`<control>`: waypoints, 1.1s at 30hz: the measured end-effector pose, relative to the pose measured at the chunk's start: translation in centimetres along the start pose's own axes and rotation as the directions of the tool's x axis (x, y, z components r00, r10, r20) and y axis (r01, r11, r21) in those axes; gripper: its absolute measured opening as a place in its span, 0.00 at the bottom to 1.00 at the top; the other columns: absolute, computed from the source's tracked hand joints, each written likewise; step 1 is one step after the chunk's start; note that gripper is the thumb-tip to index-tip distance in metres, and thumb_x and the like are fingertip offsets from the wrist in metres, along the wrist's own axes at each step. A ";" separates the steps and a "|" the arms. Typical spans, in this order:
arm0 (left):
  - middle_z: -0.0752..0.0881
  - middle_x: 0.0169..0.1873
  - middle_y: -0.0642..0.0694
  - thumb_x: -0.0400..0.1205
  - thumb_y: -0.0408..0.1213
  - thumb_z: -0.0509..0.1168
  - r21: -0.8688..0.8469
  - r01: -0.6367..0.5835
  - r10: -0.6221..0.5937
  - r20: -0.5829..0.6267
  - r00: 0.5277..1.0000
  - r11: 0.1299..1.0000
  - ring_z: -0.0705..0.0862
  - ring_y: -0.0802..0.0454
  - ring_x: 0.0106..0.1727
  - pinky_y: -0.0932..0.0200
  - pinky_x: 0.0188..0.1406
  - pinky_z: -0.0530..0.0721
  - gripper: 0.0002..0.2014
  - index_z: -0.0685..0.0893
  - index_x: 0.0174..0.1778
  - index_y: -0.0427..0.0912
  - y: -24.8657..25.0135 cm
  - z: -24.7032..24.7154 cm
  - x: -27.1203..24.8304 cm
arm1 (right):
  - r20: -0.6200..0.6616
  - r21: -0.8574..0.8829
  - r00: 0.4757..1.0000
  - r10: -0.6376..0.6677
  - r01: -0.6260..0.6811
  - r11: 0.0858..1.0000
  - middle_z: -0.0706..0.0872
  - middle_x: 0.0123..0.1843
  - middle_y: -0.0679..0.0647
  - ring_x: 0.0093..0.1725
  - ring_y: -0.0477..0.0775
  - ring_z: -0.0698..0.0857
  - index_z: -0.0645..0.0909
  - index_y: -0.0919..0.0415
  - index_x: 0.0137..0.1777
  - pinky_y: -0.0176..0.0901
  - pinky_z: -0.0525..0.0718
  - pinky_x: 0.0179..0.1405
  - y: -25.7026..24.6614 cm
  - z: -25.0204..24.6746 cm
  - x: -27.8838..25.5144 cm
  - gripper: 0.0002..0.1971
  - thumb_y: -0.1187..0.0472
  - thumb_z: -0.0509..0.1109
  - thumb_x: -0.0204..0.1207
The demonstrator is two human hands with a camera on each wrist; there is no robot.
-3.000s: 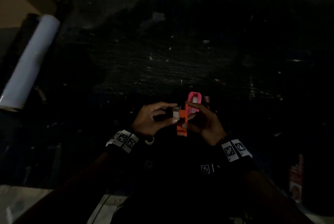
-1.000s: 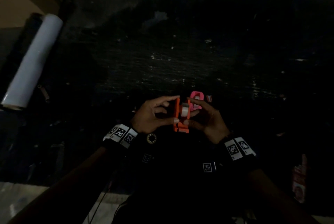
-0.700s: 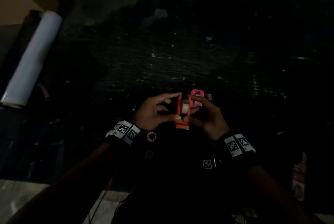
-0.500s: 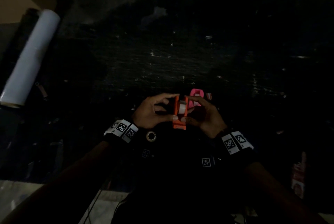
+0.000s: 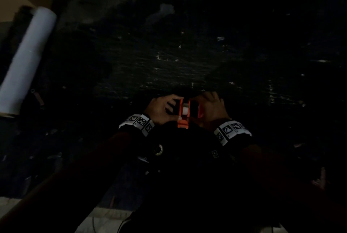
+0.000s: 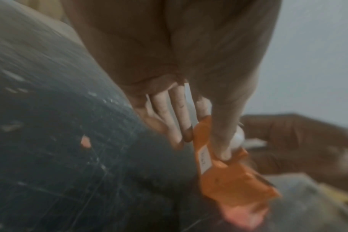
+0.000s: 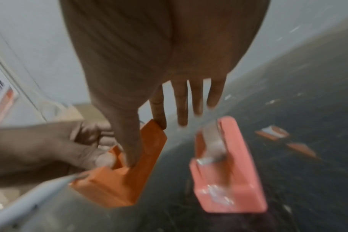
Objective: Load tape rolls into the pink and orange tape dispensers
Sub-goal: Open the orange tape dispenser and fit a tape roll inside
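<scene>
The orange tape dispenser (image 5: 183,120) is held upright over the table's near edge, with a white tape roll (image 5: 185,109) between its side walls. My left hand (image 5: 173,112) pinches it from the left, thumb pressed on its top edge beside the roll (image 6: 238,138). My right hand (image 7: 147,144) pinches the orange dispenser (image 7: 125,172) from the right with thumb and index finger. The pink dispenser (image 7: 228,164) stands on the dark table just beyond, a tape roll (image 7: 213,141) in it. In the head view my right hand (image 5: 210,108) hides most of it.
A long white film roll (image 5: 28,59) lies at the table's far left. Small orange scraps (image 7: 272,133) lie right of the pink dispenser. A red and white packet (image 5: 321,178) sits at the lower right. The dark scratched table (image 5: 187,54) stretches away beyond my hands.
Three seconds ago my left hand held the white roll beside the orange dispenser; now the roll sits inside it. Both hands have closed in, and my right hand now covers the pink dispenser.
</scene>
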State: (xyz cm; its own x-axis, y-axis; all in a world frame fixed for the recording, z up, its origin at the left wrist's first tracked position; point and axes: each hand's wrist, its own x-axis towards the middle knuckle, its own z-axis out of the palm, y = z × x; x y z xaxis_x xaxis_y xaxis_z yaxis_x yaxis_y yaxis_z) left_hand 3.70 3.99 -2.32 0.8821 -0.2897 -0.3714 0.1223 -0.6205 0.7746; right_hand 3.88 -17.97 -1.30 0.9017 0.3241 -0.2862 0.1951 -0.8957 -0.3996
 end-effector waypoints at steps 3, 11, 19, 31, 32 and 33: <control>0.87 0.54 0.50 0.68 0.42 0.84 0.097 0.019 -0.021 0.016 1.000 0.995 0.88 0.52 0.49 0.51 0.57 0.88 0.36 0.81 0.73 0.54 -1.0 0.7 1.8 | 0.005 -0.086 1.000 0.013 -0.013 0.996 0.73 0.73 0.54 0.73 0.64 0.67 0.79 0.43 0.67 0.64 0.71 0.65 0.1 0.7 1.1 0.33 0.39 0.80 0.60; 0.82 0.56 0.50 0.68 0.43 0.83 0.166 0.001 -0.012 0.064 0.998 0.986 0.82 0.55 0.48 0.50 0.57 0.86 0.40 0.77 0.77 0.52 -2.4 1.1 3.2 | 0.062 -0.118 0.997 0.041 -0.034 0.992 0.70 0.77 0.56 0.83 0.66 0.57 0.80 0.43 0.68 0.71 0.57 0.79 1.0 1.8 2.1 0.35 0.33 0.76 0.60; 0.67 0.77 0.50 0.55 0.58 0.84 0.461 -0.185 0.104 0.195 0.975 0.868 0.67 0.45 0.76 0.45 0.74 0.71 0.59 0.62 0.83 0.55 -2.5 0.7 2.4 | -0.200 -0.066 0.976 -0.089 0.077 0.995 0.84 0.58 0.52 0.65 0.63 0.76 0.86 0.48 0.57 0.60 0.72 0.59 0.5 0.8 1.4 0.22 0.43 0.74 0.62; 0.71 0.72 0.45 0.57 0.59 0.83 0.530 -0.206 0.075 0.258 0.963 0.823 0.72 0.43 0.69 0.44 0.68 0.75 0.52 0.72 0.75 0.44 -2.2 1.1 4.1 | 0.006 -0.025 0.997 -0.073 0.073 0.997 0.88 0.58 0.47 0.66 0.59 0.73 0.88 0.44 0.53 0.57 0.65 0.63 -0.9 0.4 3.0 0.11 0.45 0.70 0.75; 0.72 0.72 0.45 0.57 0.59 0.83 0.532 -0.211 0.080 0.259 0.963 0.820 0.72 0.43 0.69 0.45 0.68 0.75 0.52 0.72 0.75 0.44 -2.1 1.0 4.1 | 0.018 -0.017 0.998 -0.059 0.059 0.998 0.88 0.58 0.47 0.67 0.59 0.74 0.88 0.44 0.53 0.57 0.65 0.63 -0.9 0.4 3.0 0.11 0.44 0.70 0.75; 0.72 0.71 0.45 0.57 0.59 0.84 0.536 -0.217 0.083 0.263 0.961 0.816 0.72 0.43 0.68 0.45 0.67 0.75 0.52 0.72 0.75 0.44 -2.1 1.0 4.1 | 0.029 -0.014 0.998 -0.051 0.051 0.999 0.88 0.59 0.48 0.67 0.59 0.74 0.88 0.44 0.54 0.56 0.65 0.63 -1.0 0.3 3.0 0.12 0.44 0.69 0.75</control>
State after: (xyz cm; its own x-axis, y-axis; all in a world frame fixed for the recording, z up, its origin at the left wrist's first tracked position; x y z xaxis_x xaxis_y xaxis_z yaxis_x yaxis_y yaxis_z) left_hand 6.60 3.38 -5.92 0.7382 -0.5216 -0.4278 -0.3353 -0.8340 0.4382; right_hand 6.33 -16.05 -2.03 0.8791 0.3778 -0.2906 0.2463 -0.8821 -0.4016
